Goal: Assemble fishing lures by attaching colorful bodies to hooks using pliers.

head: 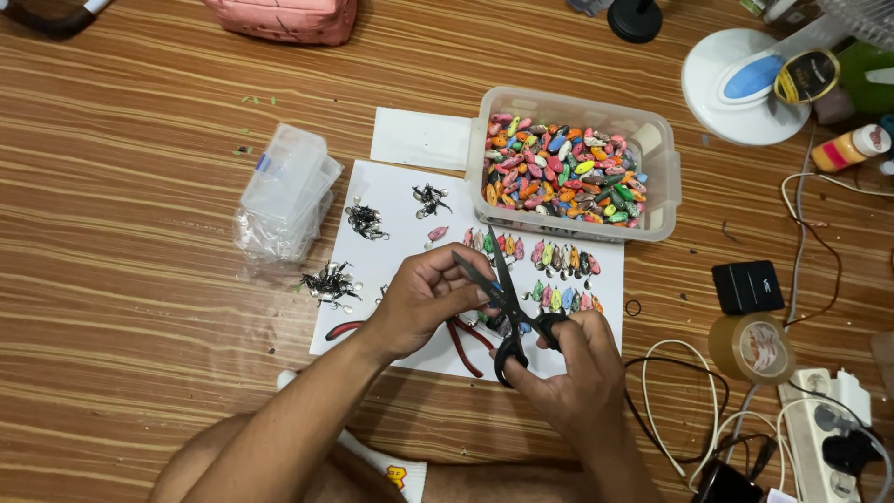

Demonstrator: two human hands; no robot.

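- Gripping a pair of black-handled scissors [510, 312], the right hand [568, 373] is keeping its fingers threaded through the handle loops and closed on them, while the blades are standing spread in an open V above a white sheet of paper [396, 251].
- The left hand [424, 298] is curling its fingers together up by the blades, just beside them; something small may be pinched at the fingertips, but it is hidden and I cannot tell.
- A pair of red-handled pliers [461, 340] is lying on the paper under the hands, mostly covered by them.
- Rows of small painted oval lures [549, 256] (pink, green, orange, yellow) are sitting on the paper just beyond the scissors.
- Three dark clumps of metal hooks and rings [365, 222] are resting on the left part of the paper, apart from each other.
- A clear rectangular plastic tub [663, 177] is standing at the far edge of the paper, holding a heap of the same many-coloured lures.
- A stack of clear plastic bags [284, 191] is lying on the striped wooden floor [121, 279], left of the paper.
- A roll of brown packing tape [752, 347] and a small black box [747, 286] are sitting to the right, near a white power strip [819, 438] and loose cables.
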